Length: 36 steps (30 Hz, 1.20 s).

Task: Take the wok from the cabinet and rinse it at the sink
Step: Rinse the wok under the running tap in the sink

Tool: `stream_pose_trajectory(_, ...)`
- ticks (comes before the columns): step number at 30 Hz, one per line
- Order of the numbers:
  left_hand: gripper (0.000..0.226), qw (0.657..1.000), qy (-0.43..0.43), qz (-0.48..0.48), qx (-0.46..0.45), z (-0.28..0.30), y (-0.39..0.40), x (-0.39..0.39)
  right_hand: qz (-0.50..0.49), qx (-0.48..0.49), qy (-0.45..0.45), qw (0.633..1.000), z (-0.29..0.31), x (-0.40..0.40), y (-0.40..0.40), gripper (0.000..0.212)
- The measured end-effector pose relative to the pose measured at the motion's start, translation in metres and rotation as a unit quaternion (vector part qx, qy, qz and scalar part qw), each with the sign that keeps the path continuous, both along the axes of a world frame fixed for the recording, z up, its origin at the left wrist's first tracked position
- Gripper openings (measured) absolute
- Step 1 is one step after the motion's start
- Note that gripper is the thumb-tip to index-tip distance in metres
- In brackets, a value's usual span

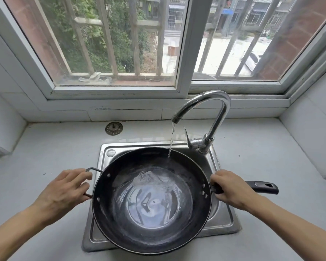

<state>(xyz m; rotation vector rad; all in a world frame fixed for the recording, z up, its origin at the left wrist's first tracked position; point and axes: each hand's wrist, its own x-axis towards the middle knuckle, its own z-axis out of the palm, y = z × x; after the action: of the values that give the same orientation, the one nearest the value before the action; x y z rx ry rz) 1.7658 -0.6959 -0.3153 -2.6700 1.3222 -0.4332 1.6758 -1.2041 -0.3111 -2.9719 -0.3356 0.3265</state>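
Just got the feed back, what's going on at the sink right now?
A person holds a black wok over the steel sink. The left hand grips the wire loop handle; the right hand grips the long black handle. The faucet is running, and water is pooling in the wok.

One head-worn wide-angle view looks forward and steeply down, close over a sink [226, 221], with a window [184, 46] at the far side.
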Motion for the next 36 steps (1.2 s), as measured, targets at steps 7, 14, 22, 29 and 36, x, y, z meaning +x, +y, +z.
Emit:
stream_pose_trajectory(7,0.037,0.980,0.187,0.033,0.066,0.002,-0.011,-0.005,-0.001,0.022,-0.078,0.997,-0.015,-0.012,0.000,0.035)
stream_pose_trajectory(14,0.104,0.970,0.204,0.099,0.089,0.010,-0.016,0.019,0.008,0.019,-0.123,0.992,-0.007,-0.005,0.000,0.042)
stream_pose_trajectory(22,0.111,0.944,0.271,0.138,0.130,0.005,-0.029,0.039,0.009,0.028,-0.126,0.992,-0.013,-0.004,-0.002,0.037)
stream_pose_trajectory(29,0.106,0.923,0.314,0.151,0.162,0.005,-0.047,0.050,0.015,0.024,-0.136,0.990,-0.014,-0.003,-0.001,0.035)
stream_pose_trajectory(36,0.093,0.924,0.327,0.150,0.128,-0.006,-0.041,0.055,0.027,0.023,-0.156,0.987,-0.008,-0.002,0.001,0.033)
